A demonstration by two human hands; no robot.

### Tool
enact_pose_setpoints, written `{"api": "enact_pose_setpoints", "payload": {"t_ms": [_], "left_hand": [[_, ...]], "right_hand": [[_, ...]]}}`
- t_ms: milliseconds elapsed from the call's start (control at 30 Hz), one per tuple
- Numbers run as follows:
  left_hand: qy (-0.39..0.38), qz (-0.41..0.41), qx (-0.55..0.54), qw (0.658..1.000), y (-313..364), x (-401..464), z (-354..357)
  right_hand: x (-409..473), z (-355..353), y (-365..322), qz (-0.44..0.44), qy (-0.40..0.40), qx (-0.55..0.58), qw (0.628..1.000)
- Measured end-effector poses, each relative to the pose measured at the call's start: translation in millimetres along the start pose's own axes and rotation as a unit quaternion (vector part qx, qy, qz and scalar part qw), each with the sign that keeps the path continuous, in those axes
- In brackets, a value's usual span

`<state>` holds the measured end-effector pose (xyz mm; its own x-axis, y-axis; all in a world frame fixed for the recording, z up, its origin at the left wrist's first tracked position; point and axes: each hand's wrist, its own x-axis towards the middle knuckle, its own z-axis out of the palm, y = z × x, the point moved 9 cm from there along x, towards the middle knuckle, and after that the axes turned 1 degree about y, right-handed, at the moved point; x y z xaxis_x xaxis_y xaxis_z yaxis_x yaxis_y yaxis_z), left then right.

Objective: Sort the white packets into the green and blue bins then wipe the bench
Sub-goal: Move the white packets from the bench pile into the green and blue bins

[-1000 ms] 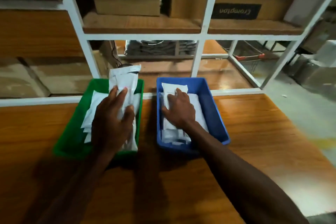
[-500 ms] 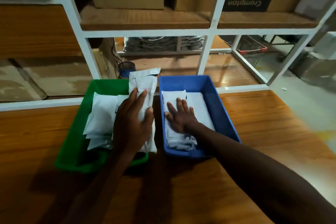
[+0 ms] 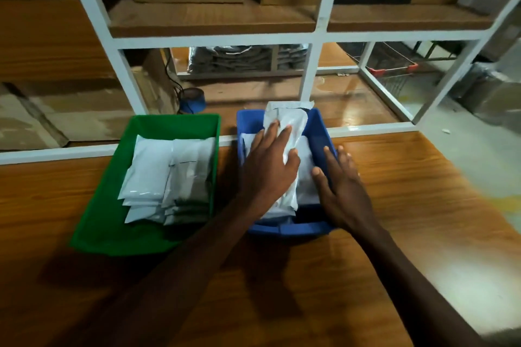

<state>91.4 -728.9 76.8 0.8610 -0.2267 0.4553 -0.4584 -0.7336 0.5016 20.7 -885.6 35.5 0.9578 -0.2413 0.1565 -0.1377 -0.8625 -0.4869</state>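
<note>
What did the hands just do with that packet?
The left hand carried its packet from the green bin across to the blue bin. The right hand slid off the packets to the bin's right wall. Both bins stayed put.

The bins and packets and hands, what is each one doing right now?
green bin: on the bench, holds stacked white packets.
green bin's packets: lying flat, untouched.
blue bin: on the bench, holds white packets.
held packet: over the blue bin, far end sticking past the rim.
left hand: grips the held packet.
right hand: fingers straight, resting on the blue bin's right side.
bench: not yet wiped.
</note>
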Motion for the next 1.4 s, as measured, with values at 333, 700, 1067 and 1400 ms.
{"api": "enact_pose_setpoints", "payload": {"t_ms": [333,700,1067,1400], "left_hand": [[-0.287,-0.089,0.178,0.937,-5.7,4.7,156.5],[-0.264,-0.074,0.145,0.951,13.0,12.3,123.2],[0.126,-0.088,0.038,0.987,-19.3,-155.3,-114.9],[0.203,-0.260,0.085,0.940,-135.4,-353.2,-249.0]], "right_hand": [[-6.1,-12.9,11.6,0.034,0.096,0.149,0.984],[-8.8,-20.1,9.4,0.007,0.093,0.209,0.973],[-82.7,-22.6,-98.7,-0.191,0.175,0.306,0.916],[-223.9,111.6,-264.8,-0.311,0.031,0.329,0.891]]}}
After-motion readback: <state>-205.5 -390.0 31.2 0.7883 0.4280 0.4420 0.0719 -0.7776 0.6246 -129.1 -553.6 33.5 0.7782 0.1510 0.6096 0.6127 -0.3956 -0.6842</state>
